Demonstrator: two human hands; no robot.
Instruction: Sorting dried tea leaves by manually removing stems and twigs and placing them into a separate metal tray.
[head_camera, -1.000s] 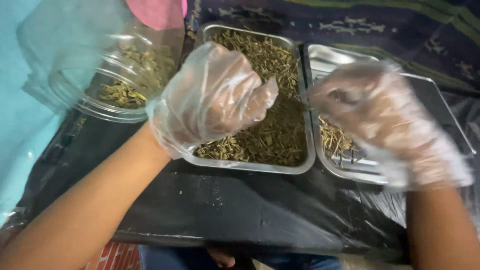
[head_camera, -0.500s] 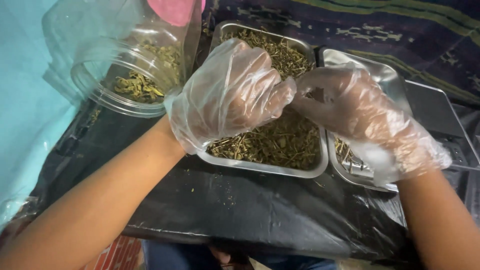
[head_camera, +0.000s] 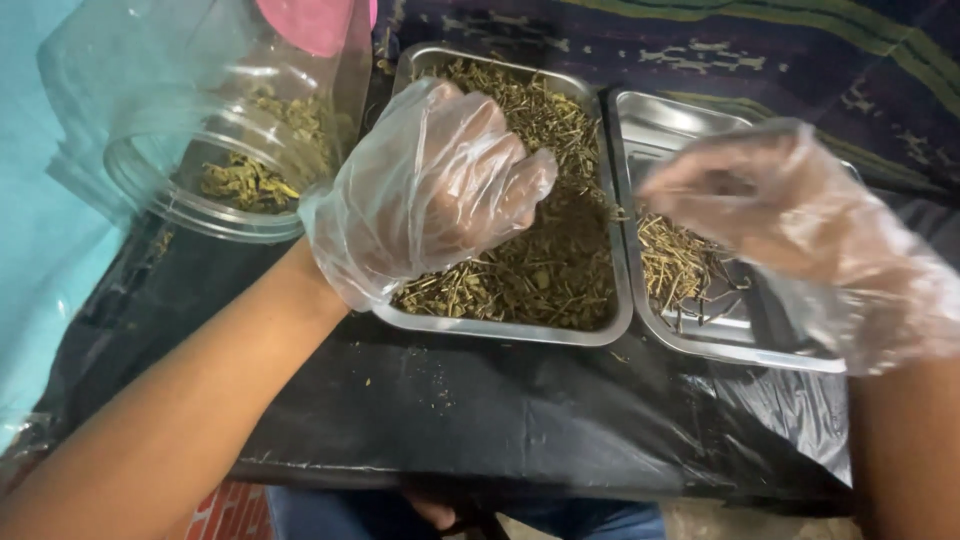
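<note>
Left hand (head_camera: 435, 190): centre of the frame, in a loose clear plastic glove. Fingers curled into a loose fist, hovering over the left tray. Whether anything is pinched inside cannot be told.

Right hand (head_camera: 790, 215): right of the frame, gloved the same way and blurred. Fingers bent downward above the right tray; its grip, and whether it holds anything, cannot be told.

Left tray (head_camera: 500, 328): rectangular metal tray, upper centre, partly hidden by the left hand. Filled nearly to its rim with dried herbs (head_camera: 560, 260), a mix of brownish-green leaf bits and short stems.

Right tray (head_camera: 690, 345): second metal tray, just beside the first on its right. Mostly bare shiny metal, with a small pile of stems (head_camera: 675, 265) in its lower left part, below the right hand.

Plastic jar (head_camera: 190, 150): clear, upper left of the frame, lying tilted with its wide mouth toward the viewer. A small amount of dried green leaf (head_camera: 235, 180) lies inside.

Black plastic sheet (head_camera: 480, 410): covers the tabletop beneath both trays; a few crumbs scattered on it.

Patterned dark cloth (head_camera: 780, 50): upper right, behind the trays.
</note>
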